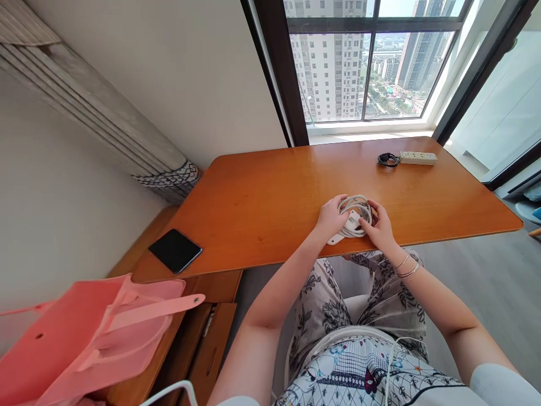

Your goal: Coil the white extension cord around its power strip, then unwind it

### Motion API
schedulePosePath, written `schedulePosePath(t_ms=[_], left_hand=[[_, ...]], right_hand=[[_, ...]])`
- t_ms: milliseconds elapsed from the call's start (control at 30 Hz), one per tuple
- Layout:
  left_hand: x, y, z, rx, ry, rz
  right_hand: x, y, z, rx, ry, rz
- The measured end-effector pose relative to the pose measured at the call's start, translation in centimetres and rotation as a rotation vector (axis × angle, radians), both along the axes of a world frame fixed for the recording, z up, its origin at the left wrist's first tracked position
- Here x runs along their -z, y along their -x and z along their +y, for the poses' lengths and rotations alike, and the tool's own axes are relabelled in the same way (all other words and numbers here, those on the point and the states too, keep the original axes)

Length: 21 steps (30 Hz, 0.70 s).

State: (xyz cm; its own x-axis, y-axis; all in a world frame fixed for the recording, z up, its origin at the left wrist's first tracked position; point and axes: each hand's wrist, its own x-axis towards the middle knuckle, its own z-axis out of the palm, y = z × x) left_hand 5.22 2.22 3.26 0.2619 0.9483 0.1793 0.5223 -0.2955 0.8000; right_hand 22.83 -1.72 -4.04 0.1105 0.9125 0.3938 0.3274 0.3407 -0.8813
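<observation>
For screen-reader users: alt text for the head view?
Left hand and right hand hold a coiled white cable on a wooden desk. A power strip and black cord lie near the window; a phone and pink bag sit left.

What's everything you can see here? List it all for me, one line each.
table: one, orange-brown wood, under the window
white cable coil: one, white, on the table's near edge, between both hands
power strip: one, white, far right of the table
black cable: one, black, coiled, just left of the power strip
phone: one, black, face up at the table's near left corner
bag: one, pink, bottom left
curtain: one, grey, drawn back on the left wall
window: one, dark frame, tower blocks outside
bracelets: thin, silver, right wrist
left hand: on the coil's left side
right hand: on the coil's right side
</observation>
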Motion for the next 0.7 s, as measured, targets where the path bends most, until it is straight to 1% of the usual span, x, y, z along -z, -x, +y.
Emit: schedulePosePath(t_ms=[167,300,433,567,700], left_hand=[[-0.8,-0.1,-0.1,0.031,-0.01,0.123],[-1.0,-0.2,-0.1,0.054,-0.017,0.173],[-0.7,-0.5,-0.1,0.065,-0.043,0.166],[0.0,-0.6,0.1,0.12,-0.07,0.119],[0.1,-0.4,0.7,0.141,-0.034,0.11]], right_hand=[[-0.4,-0.2,0.2,0.041,-0.009,-0.004],[-0.6,-0.4,0.8,0.044,0.021,-0.064],[-1.0,-0.6,1.2,0.031,0.051,-0.139],[-1.7,-1.3,1.6,-0.016,0.004,-0.212],[-2.6,-1.9,1.9,-0.063,0.017,-0.268]])
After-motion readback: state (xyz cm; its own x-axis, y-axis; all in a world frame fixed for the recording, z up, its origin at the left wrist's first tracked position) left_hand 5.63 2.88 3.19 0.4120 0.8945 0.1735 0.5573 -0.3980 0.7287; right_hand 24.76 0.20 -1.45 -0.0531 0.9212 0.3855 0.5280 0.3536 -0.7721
